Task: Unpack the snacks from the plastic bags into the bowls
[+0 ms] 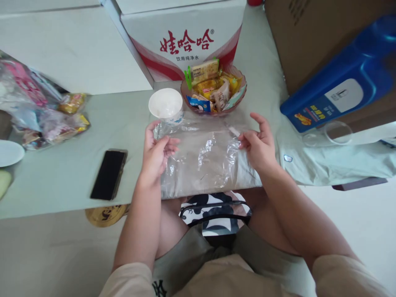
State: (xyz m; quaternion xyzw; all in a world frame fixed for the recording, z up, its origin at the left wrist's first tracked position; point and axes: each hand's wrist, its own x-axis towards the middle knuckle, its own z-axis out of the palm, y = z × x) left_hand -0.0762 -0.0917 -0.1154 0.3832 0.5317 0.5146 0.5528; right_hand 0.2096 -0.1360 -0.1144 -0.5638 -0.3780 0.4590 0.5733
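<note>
A clear plastic bag (206,159) lies spread between my hands at the table's front edge. My left hand (157,150) is at the bag's left side, its fingers curled in a pinch on the plastic. At the bag's upper right, my right hand (259,144) pinches the plastic between thumb and fingers, with the index finger raised. Just beyond the bag stand a white cup (166,104) with a blue pattern and a pinkish glass bowl (213,110) filled with wrapped snacks.
A black phone (109,175) lies left of my left arm. Bags of snacks (58,121) sit further left. White boxes (188,39) stand behind. A blue bottle (343,78) and a clear cup (338,133) are on the right.
</note>
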